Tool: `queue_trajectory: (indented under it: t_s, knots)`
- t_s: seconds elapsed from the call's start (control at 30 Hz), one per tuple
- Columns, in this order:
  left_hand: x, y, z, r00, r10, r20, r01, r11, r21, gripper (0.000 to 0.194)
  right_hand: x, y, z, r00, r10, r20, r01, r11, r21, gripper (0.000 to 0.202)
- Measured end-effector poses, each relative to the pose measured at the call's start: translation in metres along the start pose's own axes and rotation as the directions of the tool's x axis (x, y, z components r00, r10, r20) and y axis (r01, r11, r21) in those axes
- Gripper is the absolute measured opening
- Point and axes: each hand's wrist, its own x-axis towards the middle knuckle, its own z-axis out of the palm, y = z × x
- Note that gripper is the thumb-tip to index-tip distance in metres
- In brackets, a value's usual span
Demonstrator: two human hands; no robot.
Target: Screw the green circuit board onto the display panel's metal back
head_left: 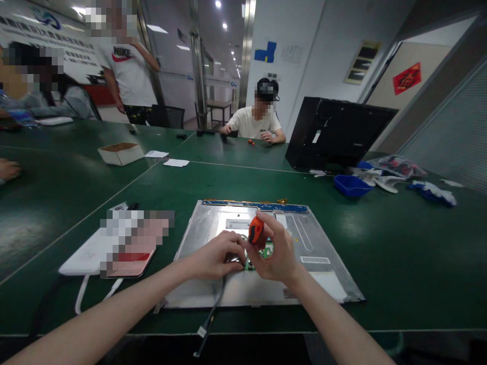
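A flat metal display panel (319, 253) lies on the table in front of me, with a blue circuit strip (251, 205) along its far edge. My right hand (279, 251) is closed around the orange and black handle of a screwdriver (256, 229), held over a small green circuit board (268, 249). The screwdriver's tip is hidden. Close beside it, my left hand (222, 256) has its fingers curled together at the board's left side; what they pinch, if anything, cannot be made out. A dark cable (213, 314) runs from beneath my left hand over the table's near edge.
Left of the panel lie a white device (85, 253) and a pink phone (133, 263) with white cables. A cardboard box (120, 153), a black monitor (335, 132), a blue tray (352, 186) and gloves (431, 193) stand farther off. Another person (253, 121) sits across the table.
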Motion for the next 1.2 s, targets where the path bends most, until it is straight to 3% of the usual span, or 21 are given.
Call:
queue_trajectory:
  t_s: [1.2]
  knots:
    - [0.0006, 0.0014, 0.0008, 1.000, 0.024, -0.007, -0.024, 1.000, 0.013, 0.002, -0.0004, -0.0023, 0.0000, 0.999, -0.043, 0.012, 0.043, 0.999, 0.020, 0.061]
